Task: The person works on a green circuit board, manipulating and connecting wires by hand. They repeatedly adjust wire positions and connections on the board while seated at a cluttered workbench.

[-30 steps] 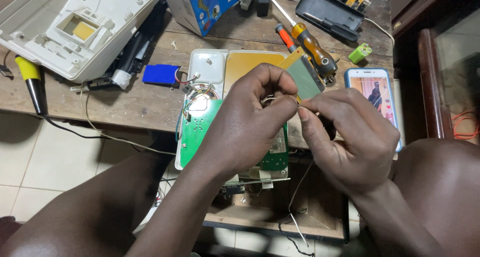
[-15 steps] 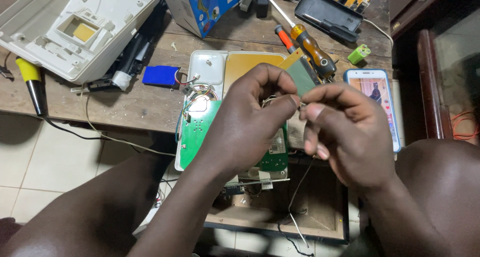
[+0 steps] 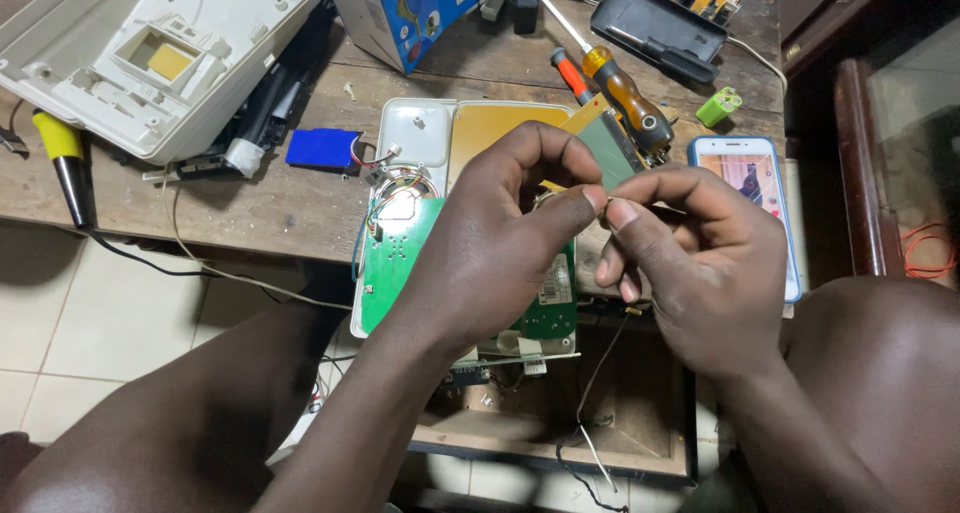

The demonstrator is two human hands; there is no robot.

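Over the green circuit board [image 3: 395, 263] at the bench [image 3: 280, 198] edge, I see my left hand [image 3: 495, 253] and right hand [image 3: 690, 263] meeting fingertip to fingertip, pinching something too small to identify. Just beside them lie a screwdriver [image 3: 625, 93] and a phone [image 3: 745, 188].

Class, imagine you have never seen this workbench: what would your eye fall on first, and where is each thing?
First come the left hand and right hand, meeting fingertip to fingertip at the centre, pinching something too small to identify. Beneath them lies a green circuit board in an opened white casing. A phone with a lit screen lies just right of the hands, and an orange-handled screwdriver above them.
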